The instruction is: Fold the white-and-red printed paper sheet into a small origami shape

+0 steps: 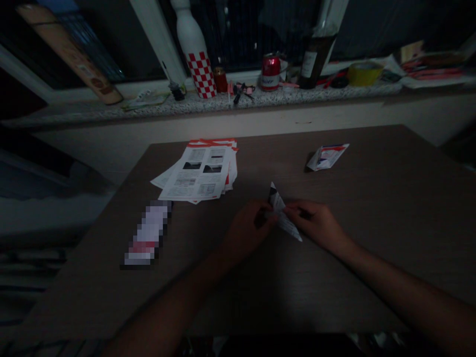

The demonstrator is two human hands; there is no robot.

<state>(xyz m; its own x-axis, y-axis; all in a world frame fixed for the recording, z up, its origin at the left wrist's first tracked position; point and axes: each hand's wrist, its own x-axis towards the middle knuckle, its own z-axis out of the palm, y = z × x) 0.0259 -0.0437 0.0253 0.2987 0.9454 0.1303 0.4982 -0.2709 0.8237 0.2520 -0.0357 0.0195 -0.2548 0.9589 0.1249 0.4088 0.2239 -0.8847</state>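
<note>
Between my two hands is a small folded paper (285, 221), printed in black and white, narrow and pointed at both ends. My left hand (250, 223) pinches its left side between thumb and fingers. From the other side my right hand (316, 220) grips the paper near its middle. Both hands are low over the brown table (238, 277). Farther back to the right stands another folded paper piece (329, 157), white with red and blue print. To the left lies a stack of printed sheets (199, 171) with red-orange edges.
A phone (148, 235), its screen blurred, lies at the table's left. Along the windowsill (148, 106) stand a red-and-white checkered bottle (201, 72), a red can (270, 73), a dark bottle (311, 62), a yellow tape roll (365, 73) and a tall tan tube (74, 54).
</note>
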